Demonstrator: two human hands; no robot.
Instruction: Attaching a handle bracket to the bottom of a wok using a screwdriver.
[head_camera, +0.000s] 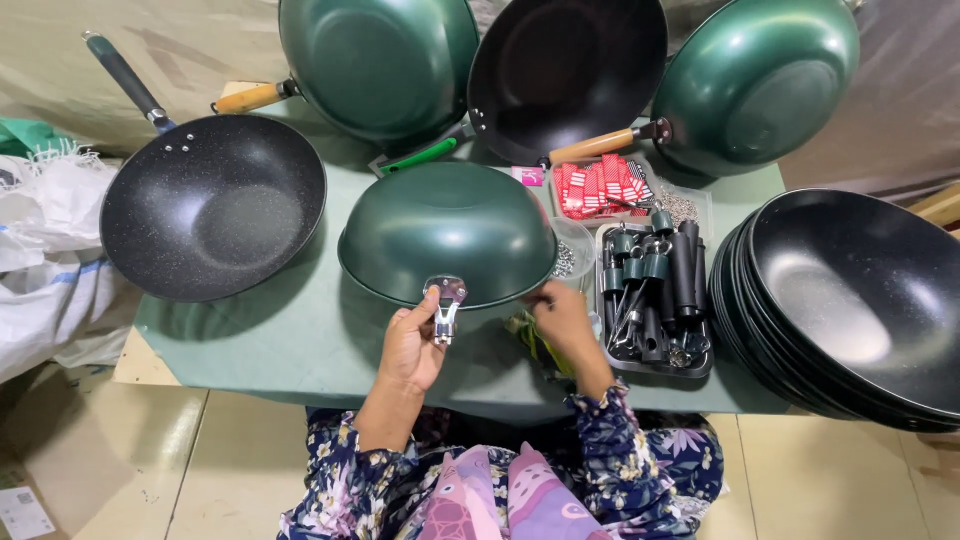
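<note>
Upturned dark green wok body (447, 230) lies mid-table (300, 340), still handleless | left hand (412, 345) pinches silver metal handle bracket (446, 305) against its near rim | right hand (562, 315) fingers closed by the rim (on what, I cannot tell) | tray of black handles (655, 300) beside.

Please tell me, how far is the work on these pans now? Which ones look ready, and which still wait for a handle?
Four woks at the back already carry handles, such as the black speckled wok. In hand: the left hand holds a metal bracket at the rim of the upturned green wok; the right hand is beside it. Left: the stack of black woks shows no handles, and the tray of handle parts looks full.
</note>
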